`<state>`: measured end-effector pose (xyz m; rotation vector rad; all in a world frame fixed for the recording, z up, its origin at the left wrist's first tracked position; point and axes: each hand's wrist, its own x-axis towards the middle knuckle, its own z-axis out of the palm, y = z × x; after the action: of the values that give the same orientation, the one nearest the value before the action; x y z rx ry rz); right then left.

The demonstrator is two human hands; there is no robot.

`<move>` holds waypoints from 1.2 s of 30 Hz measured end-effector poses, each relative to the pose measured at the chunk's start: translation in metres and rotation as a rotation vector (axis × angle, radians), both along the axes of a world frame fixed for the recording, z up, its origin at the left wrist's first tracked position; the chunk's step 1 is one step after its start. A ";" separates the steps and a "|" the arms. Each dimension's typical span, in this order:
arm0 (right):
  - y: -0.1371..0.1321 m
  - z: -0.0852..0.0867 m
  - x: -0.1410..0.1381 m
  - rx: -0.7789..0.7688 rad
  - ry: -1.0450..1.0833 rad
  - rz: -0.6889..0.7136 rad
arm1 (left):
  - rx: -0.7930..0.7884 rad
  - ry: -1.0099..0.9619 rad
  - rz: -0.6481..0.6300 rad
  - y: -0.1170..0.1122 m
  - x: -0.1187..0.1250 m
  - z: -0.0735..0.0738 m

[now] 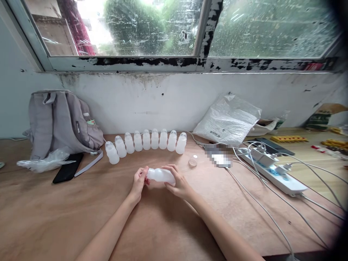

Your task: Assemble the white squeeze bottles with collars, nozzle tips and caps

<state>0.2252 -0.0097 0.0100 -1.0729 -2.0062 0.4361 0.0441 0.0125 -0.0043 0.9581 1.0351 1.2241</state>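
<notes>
In the centre of the frame, a frosted white plastic bottle with a waisted body [161, 175] is held sideways above the brown wooden table [89, 217], its neck toward the left of the picture and its base toward the right. The left hand [140, 183] has its grip pinching the neck end between thumb and fingers, while the right hand [176, 181] has its grip curved around the base end, thumb below and fingers above. The cloudy wall hides whether anything is inside. Behind, across the middle of the frame, nine frosted white bottles with clear domed caps [146, 140] stand upright in a shallow arc, the leftmost leaning slightly; their contents cannot be made out either. Right of centre lies a round clear plastic cap [193, 164], near the right hand but apart from it. At the left of the frame, a grey fabric backpack [58, 119] leans against the wall, a small clear bottle with a green label [88, 119] tucked in its side pocket. A crumpled clear plastic bag [49, 162] lies in front of it. Toward the upper right, a silvery white plastic pouch [228, 117] rests against the wall, its contents hidden.
</notes>
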 end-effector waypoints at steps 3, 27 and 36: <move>0.000 0.001 -0.002 -0.091 0.149 -0.080 | -0.004 -0.001 0.010 0.000 0.000 0.000; 0.010 0.002 0.002 -0.703 0.803 -0.059 | 0.024 -0.023 0.091 0.001 -0.001 -0.001; 0.008 0.007 0.007 -0.573 0.713 0.093 | 0.040 -0.010 0.107 0.003 -0.003 -0.006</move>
<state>0.2321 -0.0022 0.0175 -0.9551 -1.3124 1.2966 0.0407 0.0157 -0.0103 0.9362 1.0689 1.3403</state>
